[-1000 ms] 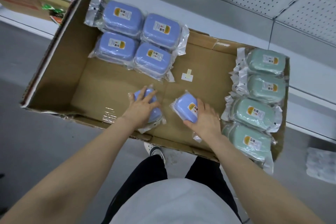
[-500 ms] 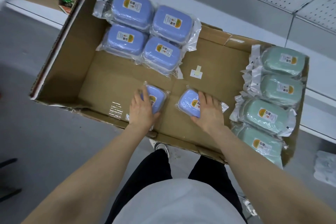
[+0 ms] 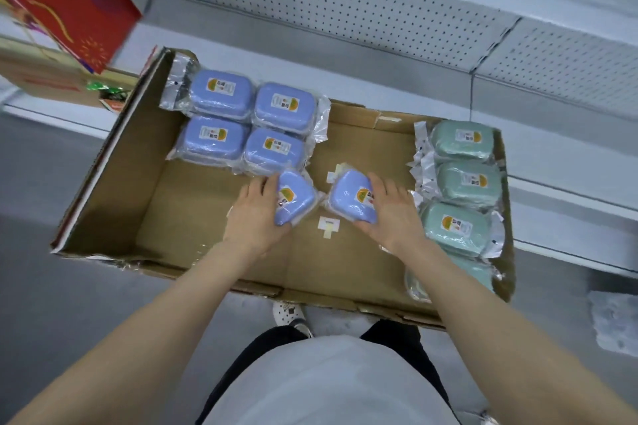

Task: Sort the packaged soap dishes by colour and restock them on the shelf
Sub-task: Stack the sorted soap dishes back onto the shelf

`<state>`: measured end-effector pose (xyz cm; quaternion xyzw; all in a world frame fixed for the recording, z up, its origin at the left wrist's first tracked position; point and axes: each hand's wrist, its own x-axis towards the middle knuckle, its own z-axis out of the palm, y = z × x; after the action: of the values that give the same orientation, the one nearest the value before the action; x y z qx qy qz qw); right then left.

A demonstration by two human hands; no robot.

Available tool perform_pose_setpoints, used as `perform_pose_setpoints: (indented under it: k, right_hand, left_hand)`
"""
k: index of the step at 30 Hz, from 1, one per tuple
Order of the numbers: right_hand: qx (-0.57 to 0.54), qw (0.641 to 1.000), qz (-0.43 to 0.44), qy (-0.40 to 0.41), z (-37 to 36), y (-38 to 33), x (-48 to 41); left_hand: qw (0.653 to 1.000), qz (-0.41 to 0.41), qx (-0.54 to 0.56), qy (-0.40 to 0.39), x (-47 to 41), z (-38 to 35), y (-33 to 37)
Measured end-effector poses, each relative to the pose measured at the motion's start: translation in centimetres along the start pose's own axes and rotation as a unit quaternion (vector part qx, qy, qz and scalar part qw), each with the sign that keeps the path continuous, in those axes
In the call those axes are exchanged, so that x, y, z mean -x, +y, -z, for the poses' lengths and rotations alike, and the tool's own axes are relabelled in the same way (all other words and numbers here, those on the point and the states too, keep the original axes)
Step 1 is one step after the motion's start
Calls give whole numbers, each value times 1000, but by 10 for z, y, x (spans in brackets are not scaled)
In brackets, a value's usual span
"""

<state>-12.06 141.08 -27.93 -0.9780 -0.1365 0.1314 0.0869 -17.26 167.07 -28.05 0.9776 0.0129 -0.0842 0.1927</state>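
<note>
Over the mid-floor of the open cardboard box (image 3: 193,203), two pkgd blue soap dishes are being held side by side, w/ a narrow gap btwn them. The left-hand blue dish (image 3: 297,200) is being gripped by the left hand (image 3: 257,217), fingers curled round its left edge and thumb tucked at its near corner; the pack is being tilted, label facing up and left. The right-hand blue dish (image 3: 347,198) is being gripped by the right hand (image 3: 393,214), fingers wrapped over its right side across the label, thumb at the near edge; it too is being tilted. Whether either pack is touching the box floor can't be told. Just far of the left-hand blue dish, a square block of four blue dishes (image 3: 247,126) is being kept in the box's far-left part, each in clear plastic w/ label up; the held pack is nearly touching the block's near-right item. Along the box's right wall, a near-to-far row of green dishes (image 3: 464,183) is being kept, the nearest partly hidden by the right forearm. A pale tape bit (image 3: 329,226) is lying on the box floor just near of the gap, and a second tape bit (image 3: 335,172) just far of it. Beyond the box, the shelf (image 3: 379,55) w/ pegboard back is being faced; a red carton (image 3: 65,0) is sitting far left.
</note>
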Motion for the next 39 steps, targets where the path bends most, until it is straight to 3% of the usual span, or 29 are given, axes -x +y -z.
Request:
perform_pose_setpoints:
  k: [6,12,20,28,39]
  right_hand:
    - [33,991,31,124,90,33,4]
    - [97,965,30,242,213,86,-3]
    - [158,942,13,297,342,157,-34]
    - [224,926,8,303,428,241,-118]
    - [149,944,42,293,497,314,-247]
  left_hand:
    - [992,-118,-14,36,-43,77,52]
    - [967,-207,-50,137,-104,164,125]
    - [932,-285,-60,216,-202,245,238]
    - [930,-290,-74,212,-328,281,326]
    - [930,-267,-143,208,-460,299,401]
